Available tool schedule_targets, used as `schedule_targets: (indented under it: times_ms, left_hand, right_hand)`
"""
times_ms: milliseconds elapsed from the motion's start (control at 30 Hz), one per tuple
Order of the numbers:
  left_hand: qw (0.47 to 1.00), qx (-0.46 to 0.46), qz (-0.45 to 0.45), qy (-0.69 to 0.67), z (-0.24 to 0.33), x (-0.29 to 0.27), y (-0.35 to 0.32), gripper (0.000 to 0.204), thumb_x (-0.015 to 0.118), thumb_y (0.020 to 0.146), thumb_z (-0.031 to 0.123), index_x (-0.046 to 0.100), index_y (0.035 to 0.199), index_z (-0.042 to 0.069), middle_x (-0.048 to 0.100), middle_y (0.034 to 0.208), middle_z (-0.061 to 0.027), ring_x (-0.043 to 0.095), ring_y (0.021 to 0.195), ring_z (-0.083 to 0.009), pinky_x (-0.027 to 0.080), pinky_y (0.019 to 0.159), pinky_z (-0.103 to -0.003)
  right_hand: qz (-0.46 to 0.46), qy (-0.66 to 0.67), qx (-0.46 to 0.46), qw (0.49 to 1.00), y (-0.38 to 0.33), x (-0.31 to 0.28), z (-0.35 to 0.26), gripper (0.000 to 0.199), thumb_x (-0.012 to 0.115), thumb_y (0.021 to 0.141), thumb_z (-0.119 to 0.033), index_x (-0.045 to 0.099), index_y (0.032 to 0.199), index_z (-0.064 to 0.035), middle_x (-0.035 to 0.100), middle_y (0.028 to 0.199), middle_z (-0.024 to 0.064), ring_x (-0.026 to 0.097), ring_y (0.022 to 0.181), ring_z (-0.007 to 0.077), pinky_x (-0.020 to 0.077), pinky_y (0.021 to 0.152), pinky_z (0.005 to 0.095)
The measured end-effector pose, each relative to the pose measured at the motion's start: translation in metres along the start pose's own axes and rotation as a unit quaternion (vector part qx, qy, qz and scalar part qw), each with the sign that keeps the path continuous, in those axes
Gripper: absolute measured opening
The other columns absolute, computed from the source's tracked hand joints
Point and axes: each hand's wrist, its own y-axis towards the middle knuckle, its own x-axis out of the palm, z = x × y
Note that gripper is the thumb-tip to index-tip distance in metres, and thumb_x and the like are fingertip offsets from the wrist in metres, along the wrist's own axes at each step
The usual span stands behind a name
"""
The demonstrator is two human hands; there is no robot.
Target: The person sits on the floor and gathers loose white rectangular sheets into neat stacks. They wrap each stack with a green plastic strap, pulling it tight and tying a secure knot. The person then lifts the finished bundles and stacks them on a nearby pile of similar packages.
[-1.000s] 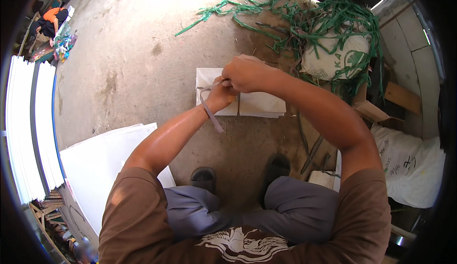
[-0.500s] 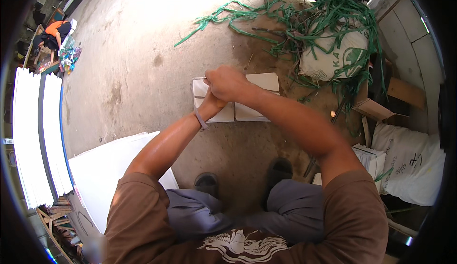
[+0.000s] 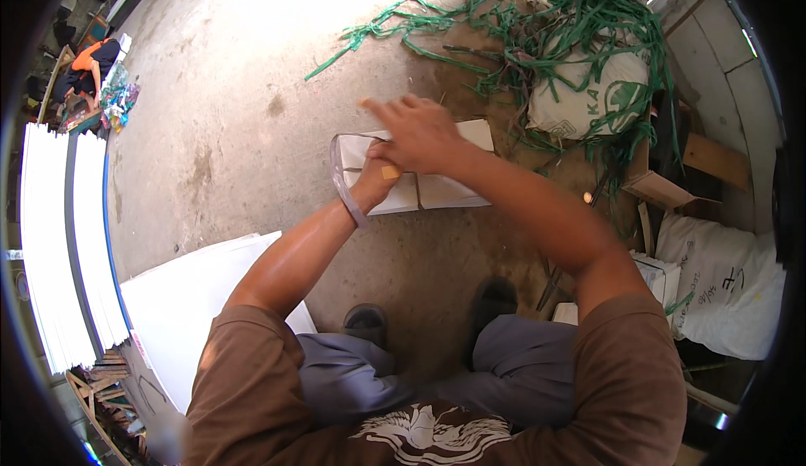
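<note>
A stack of white sheets (image 3: 470, 137) lies on the concrete floor in front of me, with thin dark bands crossing its top. Over its left half, my left hand (image 3: 378, 172) is closed on a greyish plastic strap (image 3: 337, 168). The strap bows out in a loop left of the stack and runs down to my left wrist. My right hand (image 3: 420, 134) is just above and partly covers the left one, its fingers apart and pointing left. A small orange patch shows on my left hand, and an orange tip on a right finger.
Tangled green strips (image 3: 588, 29) drape over a white sack (image 3: 588, 88) at far right. Cardboard (image 3: 663, 191) and another white sack (image 3: 722, 281) lie to the right. White boards (image 3: 201, 285) lie at left, beside a tall stack (image 3: 59, 248). A person in orange (image 3: 88, 59) bends at far left.
My right hand has lifted off the left and its fingers have spread. The strap now bows out in a wider loop on the left. The stack's far right corner shows slightly higher.
</note>
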Motion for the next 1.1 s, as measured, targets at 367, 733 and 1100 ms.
schedule_targets:
  times_ms: [367, 733, 1100]
  left_hand:
    - [0.994, -0.108, 0.021, 0.015, 0.041, 0.024, 0.013, 0.035, 0.073, 0.095, 0.033, 0.077, 0.088, -0.001, 0.044, 0.06, 0.0087, 0.032, 0.059, -0.003, 0.023, 0.053, -0.025]
    - [0.995, -0.086, 0.012, 0.04, 0.026, 0.019, 0.011, 0.039, 0.071, 0.097, 0.034, 0.077, 0.096, -0.004, 0.066, 0.079, -0.002, 0.052, 0.073, -0.0079, 0.04, 0.07, -0.024]
    - [0.995, -0.088, -0.016, 0.032, 0.025, 0.019, 0.01, 0.037, 0.069, 0.098, 0.032, 0.076, 0.098, -0.004, 0.074, 0.092, -0.0068, 0.062, 0.087, -0.0119, 0.047, 0.085, -0.027]
  right_hand:
    - [-0.098, 0.031, 0.181, 0.978, -0.088, -0.011, 0.023, 0.024, 0.064, 0.094, -0.029, 0.057, 0.096, -0.0066, 0.067, 0.088, 0.0143, 0.067, 0.078, 0.0367, 0.052, 0.066, 0.0504]
    - [-0.112, -0.157, 0.053, 0.98, -0.085, -0.022, 0.026, 0.015, 0.068, 0.083, -0.025, 0.065, 0.074, -0.0132, 0.069, 0.073, 0.0043, 0.068, 0.072, 0.0254, 0.0486, 0.061, 0.0406]
    - [-0.135, -0.179, -0.018, 0.974, -0.074, -0.025, 0.054, 0.019, 0.074, 0.078, -0.03, 0.067, 0.08, -0.0126, 0.069, 0.085, 0.0024, 0.064, 0.083, 0.0217, 0.0481, 0.069, 0.0384]
